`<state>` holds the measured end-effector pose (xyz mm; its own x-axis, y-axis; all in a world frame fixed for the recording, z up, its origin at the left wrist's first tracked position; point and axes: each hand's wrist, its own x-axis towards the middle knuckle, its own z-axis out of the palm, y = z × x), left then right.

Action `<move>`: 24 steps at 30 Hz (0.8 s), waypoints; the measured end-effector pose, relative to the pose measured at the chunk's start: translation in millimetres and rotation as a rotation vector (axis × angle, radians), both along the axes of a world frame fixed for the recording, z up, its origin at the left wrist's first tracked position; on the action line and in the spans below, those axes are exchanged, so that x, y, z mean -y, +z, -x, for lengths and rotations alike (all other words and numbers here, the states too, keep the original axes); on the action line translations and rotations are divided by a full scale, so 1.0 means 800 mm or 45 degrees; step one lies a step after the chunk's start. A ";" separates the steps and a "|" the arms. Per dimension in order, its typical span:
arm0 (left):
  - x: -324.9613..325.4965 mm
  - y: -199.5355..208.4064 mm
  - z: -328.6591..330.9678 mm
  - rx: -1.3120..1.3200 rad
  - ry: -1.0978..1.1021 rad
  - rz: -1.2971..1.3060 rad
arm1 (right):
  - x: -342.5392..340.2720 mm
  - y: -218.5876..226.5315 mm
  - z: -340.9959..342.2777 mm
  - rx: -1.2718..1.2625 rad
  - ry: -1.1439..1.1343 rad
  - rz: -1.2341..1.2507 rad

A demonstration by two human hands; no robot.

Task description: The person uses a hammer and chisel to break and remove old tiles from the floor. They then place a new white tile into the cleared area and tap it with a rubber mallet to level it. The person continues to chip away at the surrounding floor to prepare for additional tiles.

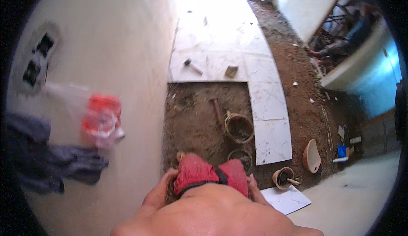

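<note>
My left hand (171, 174) is at the left side of the red shorts (195, 172) I wear, its fingers mostly hidden by the cloth. On the other side my right hand (252, 184) rests by the shorts, near a white tile (289, 200); its fingers are too small and covered to read. Ahead lies a patch of bare soil (191, 113) bordered by white tiles (221, 28). A round bucket (239, 127) with dark contents stands in it, and a second bucket (240, 156) is partly behind my legs. A brown bar (216, 112) leans or lies beside the first.
On the tiles lie a black-headed mallet (193, 66) and a brownish block (231, 71). To the right are a small bucket (282, 178) holding a handled tool and a tilted pale basin (312, 156). Dark clothing (55, 155) and a red bag (102, 119) hang on the left wall. Another person (352, 38) is at the doorway.
</note>
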<state>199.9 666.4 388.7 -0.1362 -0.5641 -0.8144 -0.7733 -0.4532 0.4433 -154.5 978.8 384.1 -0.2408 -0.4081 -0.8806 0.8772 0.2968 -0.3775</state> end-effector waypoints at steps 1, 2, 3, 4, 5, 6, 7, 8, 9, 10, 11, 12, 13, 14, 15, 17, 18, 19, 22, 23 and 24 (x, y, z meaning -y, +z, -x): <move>-0.005 0.007 0.008 0.030 0.068 0.020 | -0.005 0.001 0.014 0.001 0.026 -0.018; 0.004 -0.009 -0.028 0.123 -0.088 0.002 | 0.034 0.041 0.021 -0.240 0.397 -0.233; -0.005 0.073 0.036 -0.108 0.065 -0.109 | -0.015 0.027 0.054 -0.406 0.449 -0.156; 0.003 0.044 0.006 0.048 0.052 -0.046 | 0.003 0.026 0.062 -0.537 0.480 -0.243; 0.001 0.030 -0.019 -0.183 0.233 -0.068 | 0.033 0.049 0.066 -0.531 0.593 -0.286; 0.003 0.037 -0.011 -0.297 0.282 -0.104 | 0.032 0.047 0.079 -0.577 0.617 -0.255; 0.008 0.058 0.001 -0.371 0.304 -0.153 | 0.032 0.045 0.090 -0.618 0.639 -0.222; 0.014 0.083 0.010 -0.432 0.301 -0.186 | 0.036 0.046 0.093 -0.651 0.781 -0.262; 0.018 0.106 0.018 -0.483 0.275 -0.218 | 0.043 0.049 0.095 -0.682 0.922 -0.298; 0.025 0.126 0.024 -0.532 0.216 -0.257 | 0.054 0.055 0.096 -0.714 1.062 -0.329; 0.035 0.149 0.031 -0.578 0.155 -0.277 | 0.076 0.066 0.091 -0.781 1.249 -0.374; 0.047 0.154 0.031 -0.620 0.022 -0.336 | 0.105 0.084 0.078 -0.848 1.440 -0.411; 0.059 0.157 0.033 -0.669 -0.114 -0.393 | 0.128 0.101 0.061 -0.914 1.627 -0.455; 0.074 0.160 0.038 -0.723 -0.264 -0.452 | 0.144 0.111 0.045 -0.951 1.727 -0.531; 0.085 0.183 0.050 -0.771 -0.268 -0.435 | 0.167 0.130 0.028 -0.866 1.785 -0.510; 0.115 0.251 0.070 -0.858 -0.271 -0.390 | 0.226 0.165 0.002 -0.695 1.896 -0.452; 0.129 0.259 0.070 -0.858 -0.236 -0.392 | 0.226 0.148 0.000 -0.644 2.026 -0.412; 0.152 0.263 0.069 -0.892 -0.294 -0.383 | 0.232 0.129 -0.001 -0.712 2.086 -0.320; 0.223 0.264 0.070 -0.961 -0.380 -0.345 | 0.241 0.073 -0.002 -0.756 2.144 -0.102; 0.246 0.259 0.068 -0.950 -0.347 -0.324 | 0.279 0.105 -0.009 -0.576 2.004 -0.101; 0.260 0.257 0.067 -0.932 -0.316 -0.318 | 0.315 0.148 -0.017 -0.418 1.897 -0.113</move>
